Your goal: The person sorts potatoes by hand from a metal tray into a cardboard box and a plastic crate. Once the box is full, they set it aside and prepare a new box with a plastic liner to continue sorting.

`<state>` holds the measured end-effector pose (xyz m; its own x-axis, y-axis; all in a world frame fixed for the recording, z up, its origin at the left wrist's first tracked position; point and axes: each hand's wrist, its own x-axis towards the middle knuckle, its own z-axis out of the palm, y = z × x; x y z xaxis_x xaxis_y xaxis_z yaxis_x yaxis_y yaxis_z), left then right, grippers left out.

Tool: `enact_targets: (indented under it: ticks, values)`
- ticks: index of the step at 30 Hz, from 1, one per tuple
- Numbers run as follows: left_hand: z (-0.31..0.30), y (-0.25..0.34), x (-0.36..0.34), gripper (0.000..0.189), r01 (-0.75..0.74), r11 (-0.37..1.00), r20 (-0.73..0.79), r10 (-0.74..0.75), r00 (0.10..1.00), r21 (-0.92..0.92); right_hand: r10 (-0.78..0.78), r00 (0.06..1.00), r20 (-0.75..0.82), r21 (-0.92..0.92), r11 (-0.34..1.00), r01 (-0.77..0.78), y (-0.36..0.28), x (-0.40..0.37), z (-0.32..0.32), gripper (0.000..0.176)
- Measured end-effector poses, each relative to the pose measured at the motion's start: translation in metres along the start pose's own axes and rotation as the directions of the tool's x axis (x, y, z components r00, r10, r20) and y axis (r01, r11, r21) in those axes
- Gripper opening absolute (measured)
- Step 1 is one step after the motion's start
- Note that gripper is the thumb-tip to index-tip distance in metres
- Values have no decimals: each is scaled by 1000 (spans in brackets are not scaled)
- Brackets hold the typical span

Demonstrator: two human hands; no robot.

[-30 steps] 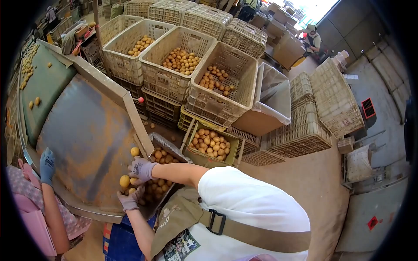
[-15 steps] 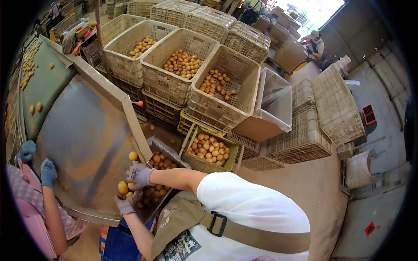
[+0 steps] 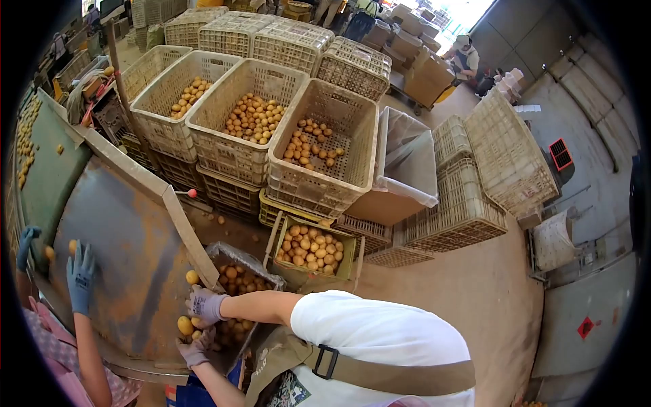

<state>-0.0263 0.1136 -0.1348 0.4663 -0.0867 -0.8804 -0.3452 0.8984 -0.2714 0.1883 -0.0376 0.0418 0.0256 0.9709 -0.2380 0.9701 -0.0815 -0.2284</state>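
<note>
Both my hands, in grey gloves, are at the lower corner of the metal chute, over a lined box (image 3: 277,279) of potatoes. My right hand (image 3: 207,304) has its fingers curled down around a potato (image 3: 196,321), partly hidden. Just below it, my left hand (image 3: 194,350) is cupped, with thumb and fingers around another potato (image 3: 196,334). A yellow potato (image 3: 185,325) lies on the chute beside both hands. One more potato (image 3: 192,277) rests by the chute's raised edge, above my right hand.
A co-worker's blue-gloved hand (image 3: 81,275) is over the metal chute (image 3: 135,224) at left, near the green belt (image 3: 54,163). A yellow-green crate (image 3: 308,271) of potatoes stands beyond the box. Behind it are stacked crates (image 3: 325,186) and a plastic-lined carton (image 3: 400,203).
The view has shifted slightly. My hands stay close together at the chute corner. The co-worker's blue-gloved hand has opened and reached farther up the chute, where a potato now shows beside it.
</note>
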Motion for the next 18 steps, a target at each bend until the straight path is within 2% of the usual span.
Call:
enact_targets:
  ticks: [1, 3, 6, 10, 13, 14, 18]
  values:
    - [2, 1, -4, 109, 50, 999, -3, -50, 999, -9, 3, 1000, -10, -3, 1000, -3, -1, 0, 3, 45]
    - [12, -5, -13, 107, 22, 999, -19, -23, 1000, -34, 1, 1000, -21, -10, 1000, -2, 1, 4, 4, 45]
    - [24, -46, -29, 104, -134, 990, -35, 133, 991, -41, -7, 999, -35, -10, 1000, 7, -1, 1, 5, 45]
    - [34, -67, -44, 105, -83, 992, 36, 87, 996, -97, -15, 994, -112, -34, 999, 11, 2, 4, 15, 44]
    - [45, -75, -46, 86, -79, 983, -47, 73, 996, -165, -20, 988, -154, -43, 999, 13, 2, 4, 18, 43]
    - [27, -60, -15, 81, -96, 980, 9, 99, 995, -176, -21, 988, -151, -37, 999, 16, 3, 3, 14, 43]
    - [23, -57, -14, 76, -45, 978, 30, 52, 998, -204, -21, 990, -140, 2, 1000, 22, 3, 6, 17, 41]
